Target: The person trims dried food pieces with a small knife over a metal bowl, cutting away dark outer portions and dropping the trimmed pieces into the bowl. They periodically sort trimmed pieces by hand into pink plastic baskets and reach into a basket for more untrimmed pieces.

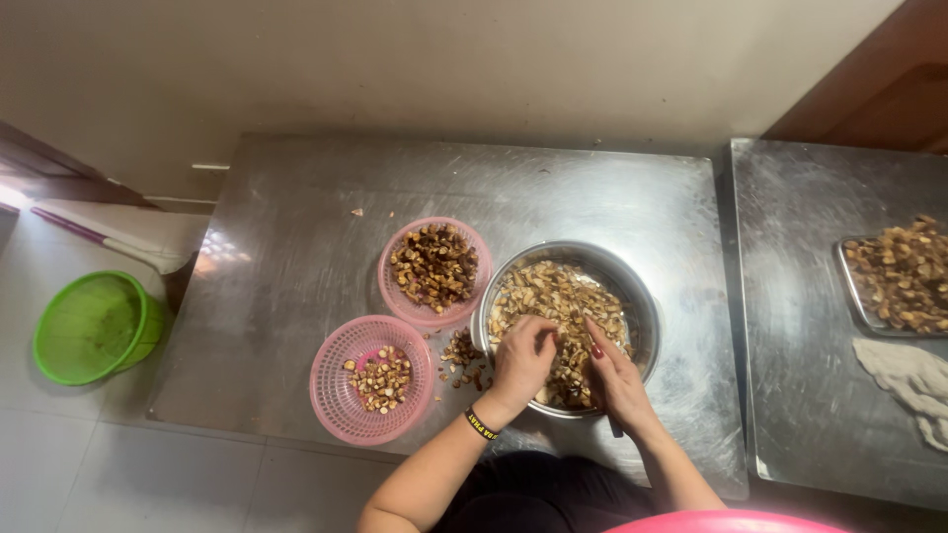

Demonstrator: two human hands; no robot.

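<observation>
Working over the steel bowl (632, 296), both hands sit inside its near rim. The left hand (521, 360) is curled, fingers drawn together on a brown piece, though the exact pinch is hidden by the knuckles. The right hand (614, 380) lies just right of it, fingers pressed together and pointing into the heap; a dark tip shows below that wrist, possibly a small blade, but it cannot be confirmed.

Progress, as judged from the piles:
1. The bowl holds the largest mass of brown chopped pieces (558, 301), filling most of its floor. Most of the sorting appears outstanding.
2. The near pink basket (331, 390), left of the bowl and nearer the table edge, holds only a thin scatter.
3. The far pink basket (395, 291), touching the bowl's left rim, carries a fuller, darker mound.
4. A few loose scraps (462, 357) lie on the steel table (296, 227) between the bowl and the near basket.

Material condition: pieces are irregular, tan to dark brown, dry-looking, with pale cut faces.

Farther right of the bowl, on a second table, a metal tray (857, 296) holds more of the same beside a crumpled cloth (913, 380). Left of the bowl, on the floor, stands a green basket (89, 326).
</observation>
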